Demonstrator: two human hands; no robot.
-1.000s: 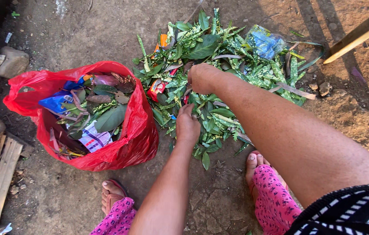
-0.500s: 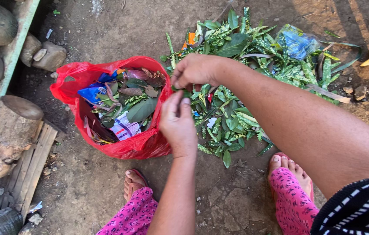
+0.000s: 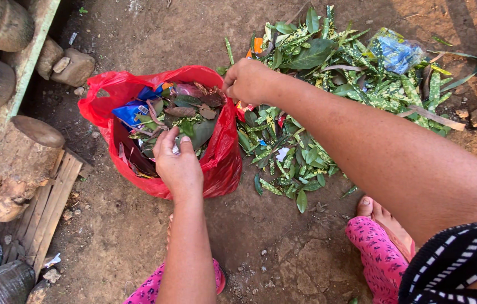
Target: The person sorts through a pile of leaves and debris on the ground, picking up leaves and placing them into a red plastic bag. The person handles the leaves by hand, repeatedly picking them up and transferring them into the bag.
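View: head camera, looking down.
Left hand (image 3: 178, 164): over the mouth of the red plastic bag (image 3: 224, 152), fingers curled down onto the leaves inside; whether it grips any cannot be told.
Right hand (image 3: 248, 80): at the bag's 1 o'clock rim, pinched closed on the red edge, holding the mouth open.
Bag contents (image 3: 185, 115): green and brown leaves with a blue wrapper, roughly filling the bag.
Leaf pile (image 3: 328, 84): on the dirt at 3 o'clock of the bag, touching it, mixed with wrappers.
Progress: judged partway; part of the litter is bagged, a large pile is left.
Surroundings: log stump (image 3: 19, 163) at 9 o'clock.
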